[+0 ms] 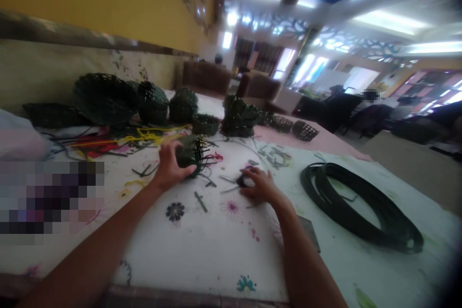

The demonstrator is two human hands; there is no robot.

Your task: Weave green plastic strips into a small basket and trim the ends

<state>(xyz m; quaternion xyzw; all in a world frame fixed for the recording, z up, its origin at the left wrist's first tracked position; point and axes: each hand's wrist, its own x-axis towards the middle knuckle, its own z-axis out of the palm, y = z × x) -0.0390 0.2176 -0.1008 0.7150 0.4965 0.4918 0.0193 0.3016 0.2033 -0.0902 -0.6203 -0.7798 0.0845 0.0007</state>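
Note:
My left hand (169, 166) is closed around a small dark green woven basket (188, 153), which lies tilted with loose strand ends sticking out on its right. To the right, my right hand (260, 184) has its fingers at the dark handles of a pair of scissors (241, 181). The scissor blades are spread apart and point left, low over the tablecloth. Cut bits of green strip (200, 202) lie between and below the hands.
A large coil of dark green strip (361, 207) lies at right. Several woven baskets (104, 98) line the back. Yellow strands (151, 134) and red ones (96, 147) lie at left. A flat grey piece (309, 233) is beside my right forearm. Chairs (258, 87) stand beyond the table.

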